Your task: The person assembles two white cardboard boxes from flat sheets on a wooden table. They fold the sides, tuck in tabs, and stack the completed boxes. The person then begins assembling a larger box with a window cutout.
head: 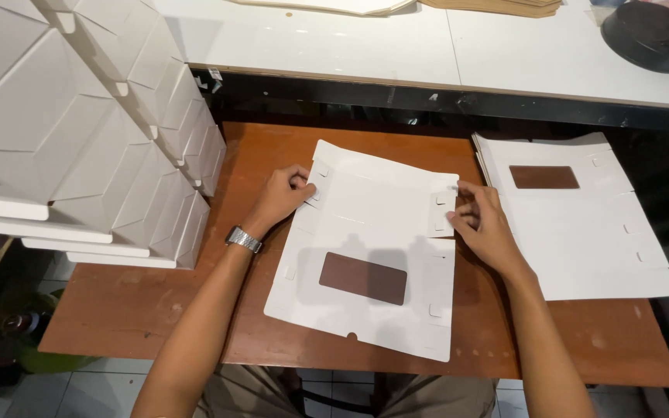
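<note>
1. The left hand [276,200] has its fingers curled and pinched on the left edge flap of the flat white die-cut cardboard sheet with a rectangular window [373,232].
2. The right hand [483,224] has its fingers bent and pressed onto the sheet's right side flap, gripping its edge.
3. The sheet lies flat between the two sets of fingers on the brown wooden table [133,302], its window just below them.
4. A silver metal wristwatch [243,239] sits behind the left fingers, on the wrist.
5. Just right of the right fingers lies a stack of matching flat white sheets [582,232].
6. Left of the left fingers stands a pile of folded white cardboard boxes [79,139].
</note>
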